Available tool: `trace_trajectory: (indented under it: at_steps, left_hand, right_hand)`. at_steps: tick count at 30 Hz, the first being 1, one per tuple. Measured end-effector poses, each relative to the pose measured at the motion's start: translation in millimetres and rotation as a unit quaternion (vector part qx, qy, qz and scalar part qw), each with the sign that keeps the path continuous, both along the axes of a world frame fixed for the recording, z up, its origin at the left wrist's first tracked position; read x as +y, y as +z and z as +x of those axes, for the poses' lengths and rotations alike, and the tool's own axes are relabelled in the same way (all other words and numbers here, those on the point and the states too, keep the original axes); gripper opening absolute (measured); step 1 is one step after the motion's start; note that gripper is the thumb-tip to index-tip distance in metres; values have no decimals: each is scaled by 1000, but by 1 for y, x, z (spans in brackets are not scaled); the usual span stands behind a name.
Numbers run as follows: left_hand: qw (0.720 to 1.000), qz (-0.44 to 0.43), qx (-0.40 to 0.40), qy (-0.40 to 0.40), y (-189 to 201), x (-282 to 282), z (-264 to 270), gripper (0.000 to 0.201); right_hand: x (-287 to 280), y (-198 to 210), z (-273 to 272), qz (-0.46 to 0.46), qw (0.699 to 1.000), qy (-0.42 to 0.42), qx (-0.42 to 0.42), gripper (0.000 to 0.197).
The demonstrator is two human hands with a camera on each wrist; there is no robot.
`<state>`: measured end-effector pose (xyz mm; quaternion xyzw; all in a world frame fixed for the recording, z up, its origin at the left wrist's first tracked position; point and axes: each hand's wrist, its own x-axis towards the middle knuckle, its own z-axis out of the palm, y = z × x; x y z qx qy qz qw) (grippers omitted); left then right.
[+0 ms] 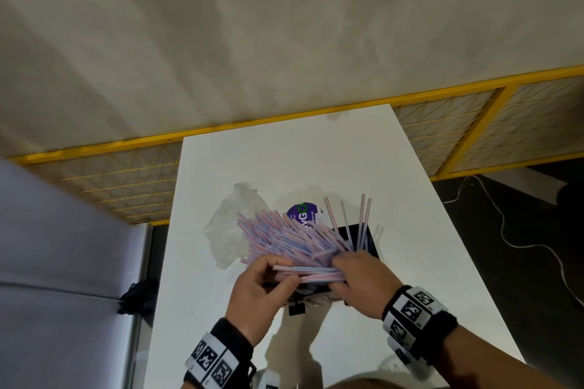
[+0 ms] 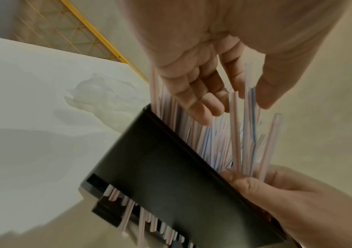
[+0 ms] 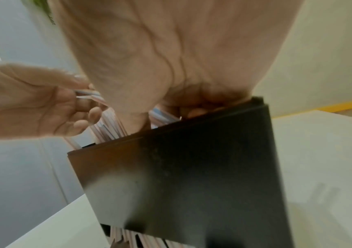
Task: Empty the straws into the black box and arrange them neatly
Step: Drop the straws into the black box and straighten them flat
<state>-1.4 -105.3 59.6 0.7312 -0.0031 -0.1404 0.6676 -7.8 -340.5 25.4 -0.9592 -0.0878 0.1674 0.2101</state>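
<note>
A thick fan of pink-and-blue striped straws (image 1: pixel 284 234) leans out of the black box (image 1: pixel 370 238) on the white table (image 1: pixel 410 262), tips pointing away and left. My left hand (image 1: pixel 284 275) pinches several straws between thumb and curled fingers above the box's near end. My right hand (image 1: pixel 344 265) curls over the bundle and grips it at the box mouth. The left wrist view has straws (image 2: pixel 234 134) standing in the box (image 2: pixel 170 184), with short ends poking from a slot (image 2: pixel 128 211) at its base. The right wrist view shows the box wall (image 3: pixel 191 167) and straws (image 3: pixel 109 124).
An empty clear plastic bag (image 1: pixel 227 224) and a purple label (image 1: pixel 300 215) lie on the table beyond the box. A yellow mesh fence (image 1: pixel 474 123) runs behind the table. A white cable (image 1: pixel 505 230) trails on the dark floor at the right.
</note>
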Motion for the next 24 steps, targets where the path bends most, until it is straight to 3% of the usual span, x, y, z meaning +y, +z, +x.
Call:
trace_trajectory:
  at_steps: [3, 6, 8, 12, 14, 19, 24]
  left_hand:
    - [1000, -9, 10, -7, -2, 1, -8, 32]
    - [999, 13, 43, -23, -10, -4, -12, 42]
    - [993, 112, 4, -48, -17, -6, -11, 34]
    - [943, 277, -135, -128, -25, -4, -10, 15]
    - [924, 306, -168, -156, -26, -2, -8, 12]
    - [909, 330, -215, -137, -29, -2, -7, 11]
    - [902, 349, -223, -119, -29, -2, -9, 31]
  right_hand:
    - [0, 3, 1, 37, 999, 2, -5, 42]
    - [7, 4, -2, 81, 997, 15, -12, 45]
    - [12, 3, -5, 59, 998, 37, 0, 49]
    - [17, 3, -11, 37, 997, 66, 0, 57]
    - [16, 2, -13, 13, 997, 77, 11, 57]
    - [16, 0, -14, -55, 994, 87, 24, 53]
    - [20, 1, -12, -70, 992, 90, 51, 47]
